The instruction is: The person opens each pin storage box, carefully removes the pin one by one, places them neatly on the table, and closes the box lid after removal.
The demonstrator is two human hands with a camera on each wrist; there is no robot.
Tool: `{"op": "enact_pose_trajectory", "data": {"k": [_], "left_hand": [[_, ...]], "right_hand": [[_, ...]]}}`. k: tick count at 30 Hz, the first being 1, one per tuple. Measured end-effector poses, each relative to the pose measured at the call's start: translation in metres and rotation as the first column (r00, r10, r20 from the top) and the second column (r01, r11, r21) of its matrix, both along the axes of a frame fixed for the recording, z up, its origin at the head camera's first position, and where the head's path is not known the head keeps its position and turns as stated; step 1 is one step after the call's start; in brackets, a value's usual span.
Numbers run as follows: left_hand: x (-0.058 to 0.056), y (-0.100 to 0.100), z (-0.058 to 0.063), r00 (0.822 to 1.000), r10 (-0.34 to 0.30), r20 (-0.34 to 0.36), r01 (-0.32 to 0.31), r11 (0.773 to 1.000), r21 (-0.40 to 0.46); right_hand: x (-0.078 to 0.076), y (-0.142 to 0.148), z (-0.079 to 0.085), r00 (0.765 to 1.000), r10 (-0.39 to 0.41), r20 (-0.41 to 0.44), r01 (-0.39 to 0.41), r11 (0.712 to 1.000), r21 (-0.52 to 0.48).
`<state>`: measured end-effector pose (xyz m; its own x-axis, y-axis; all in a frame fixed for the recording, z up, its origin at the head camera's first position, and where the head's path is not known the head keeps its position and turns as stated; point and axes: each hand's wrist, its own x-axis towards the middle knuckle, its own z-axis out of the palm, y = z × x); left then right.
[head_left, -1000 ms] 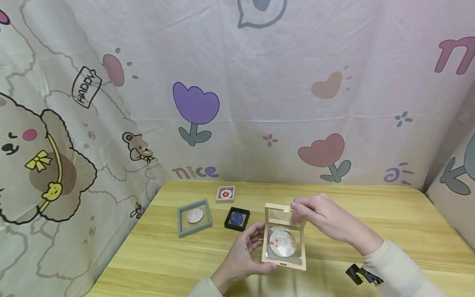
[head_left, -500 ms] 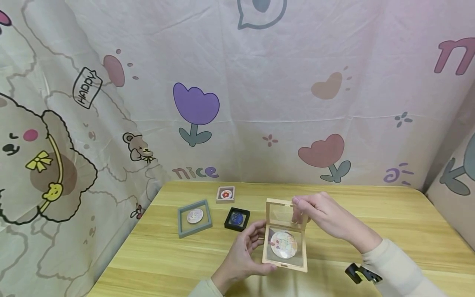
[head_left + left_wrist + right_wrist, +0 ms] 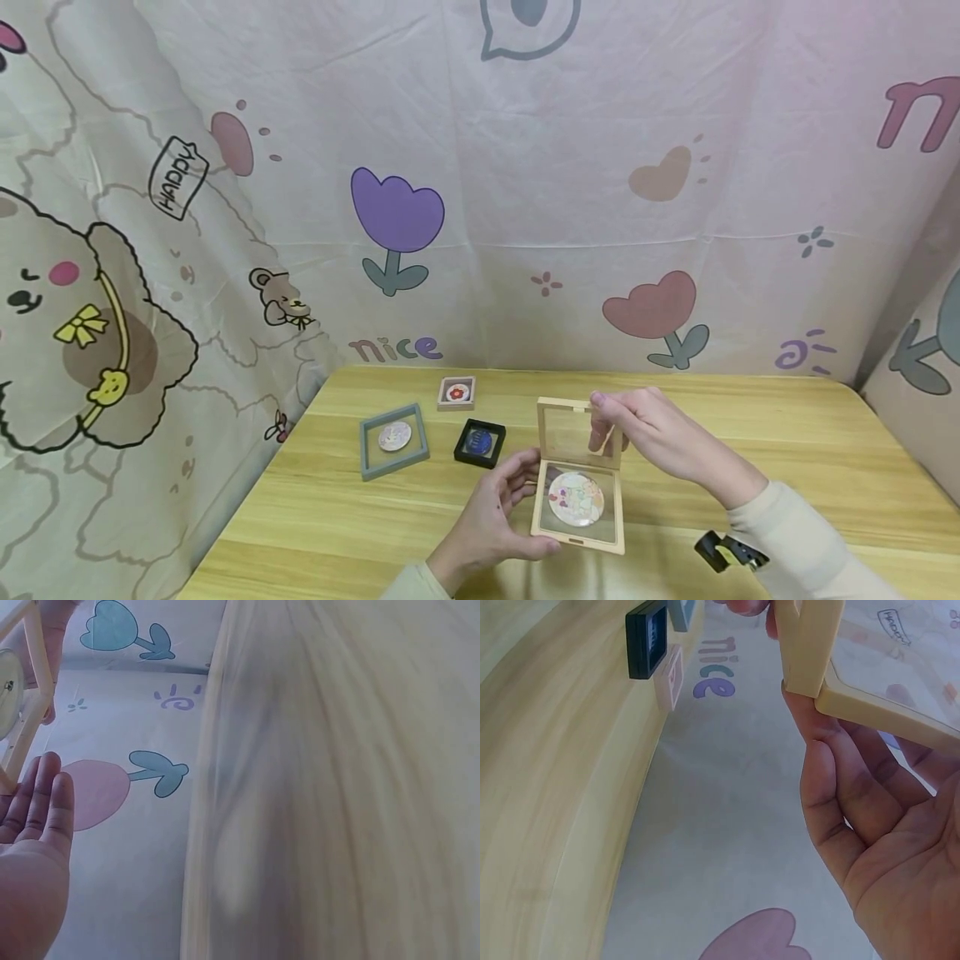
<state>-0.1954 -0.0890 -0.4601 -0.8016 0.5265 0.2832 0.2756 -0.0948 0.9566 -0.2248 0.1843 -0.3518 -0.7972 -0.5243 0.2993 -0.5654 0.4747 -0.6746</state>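
Observation:
A cream-coloured hinged display frame [image 3: 577, 542] with clear film panels is held up above the table, its two halves spread apart. Inside the lower half sits a round badge [image 3: 576, 499] with a pastel print; its back [image 3: 9, 686] shows in the left wrist view. My left hand [image 3: 487, 512] grips the lower half by its left side, thumb at the near corner and fingers at the far left. With thumb and fingers, my right hand [image 3: 652, 429] pinches the top right of the raised lid [image 3: 558, 429]. Some right fingers show through the film.
Left of the hands stand a grey frame [image 3: 365, 454] with a round badge, a black frame [image 3: 477, 461] with a blue badge, and a small pink frame [image 3: 455, 406] with a red flower badge. Behind the wooden table [image 3: 337, 533] hangs a printed cloth [image 3: 510, 167].
The lid has swung further back, with my right fingertips still at its edge. The lower half has shifted slightly right and nearer. The other frames stay put.

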Motion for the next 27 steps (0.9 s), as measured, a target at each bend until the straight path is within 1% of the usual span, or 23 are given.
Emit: {"op": "enact_pose_trajectory", "data": {"k": [2, 7, 10, 14, 17, 19, 23, 27], "left_hand": [[0.0, 0.0, 0.001, 1.0, 0.005, 0.005, -0.005, 1.0, -0.001], [-0.001, 0.001, 0.001, 0.998, 0.027, 0.052, -0.027, 1.0, 0.004], [-0.002, -0.001, 0.0, 0.997, 0.028, 0.067, -0.029, 0.999, 0.013], [-0.004, -0.003, -0.003, 0.997, 0.034, 0.07, -0.037, 0.999, 0.03], [-0.005, -0.005, -0.004, 0.996, 0.046, 0.079, -0.049, 0.998, 0.035], [-0.006, -0.007, -0.003, 0.995, 0.054, 0.089, -0.057, 0.998, 0.034], [-0.008, -0.01, 0.0, 0.992, 0.076, 0.101, -0.079, 0.997, 0.024], [-0.009, -0.012, 0.001, 0.991, 0.09, 0.098, -0.092, 0.996, 0.016]], "right_hand": [[-0.001, 0.0, -0.001, 1.0, 0.009, -0.007, -0.009, 1.0, -0.004], [-0.006, 0.003, -0.006, 0.999, 0.032, -0.025, -0.032, 0.999, -0.011], [-0.008, 0.004, -0.009, 0.999, 0.019, -0.036, -0.018, 1.0, 0.002], [-0.009, 0.008, -0.009, 1.0, -0.005, -0.025, 0.005, 1.0, 0.005], [-0.008, 0.011, -0.009, 0.998, -0.042, -0.035, 0.043, 0.999, 0.012], [-0.005, 0.014, -0.008, 0.993, -0.091, -0.073, 0.094, 0.995, 0.032], [0.002, 0.02, -0.003, 0.972, -0.177, -0.154, 0.188, 0.981, 0.058], [0.01, 0.024, 0.004, 0.951, -0.248, -0.187, 0.262, 0.964, 0.054]]}}
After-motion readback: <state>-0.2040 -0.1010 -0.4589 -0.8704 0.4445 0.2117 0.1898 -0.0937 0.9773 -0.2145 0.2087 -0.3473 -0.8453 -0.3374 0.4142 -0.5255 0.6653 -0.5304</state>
